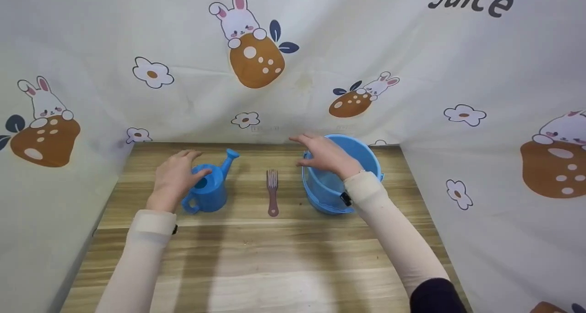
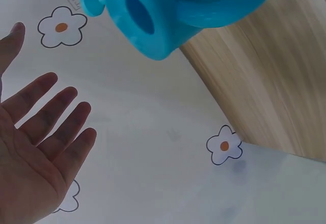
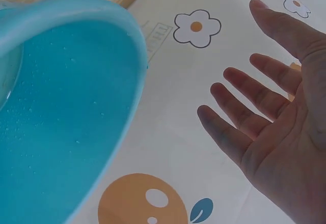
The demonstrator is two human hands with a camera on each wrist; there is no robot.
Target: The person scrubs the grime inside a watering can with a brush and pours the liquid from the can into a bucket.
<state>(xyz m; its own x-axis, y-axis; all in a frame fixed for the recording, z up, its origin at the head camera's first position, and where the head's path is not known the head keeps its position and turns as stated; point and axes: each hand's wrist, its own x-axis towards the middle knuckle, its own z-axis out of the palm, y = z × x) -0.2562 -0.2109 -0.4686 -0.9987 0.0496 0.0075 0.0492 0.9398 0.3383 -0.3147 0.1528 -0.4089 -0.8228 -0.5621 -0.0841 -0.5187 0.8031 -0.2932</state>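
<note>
The left hand (image 1: 176, 178) hovers over the blue watering can (image 1: 213, 197), its thumb and fingers spread apart and gripping nothing; the left wrist view shows a gap between palm and can. The can stands upright on the left part of the bench (image 1: 256, 262), its handle toward the near left and its spout (image 1: 226, 164) angled to the far right.

The right hand (image 1: 327, 153) hangs over the blue bucket (image 1: 320, 185), also holding nothing, with fingers extended and thumb apart. The bucket stands upright on the right, its bail handle lowered on the near side; droplets (image 3: 77, 141) dot its inner wall.

Between the two vessels, touching neither, a mauve toy fork (image 1: 273, 196) lies flat, tines pointing away from the person. Behind the bench hangs a pale cloth (image 1: 192, 107) printed with rabbits and flowers.
</note>
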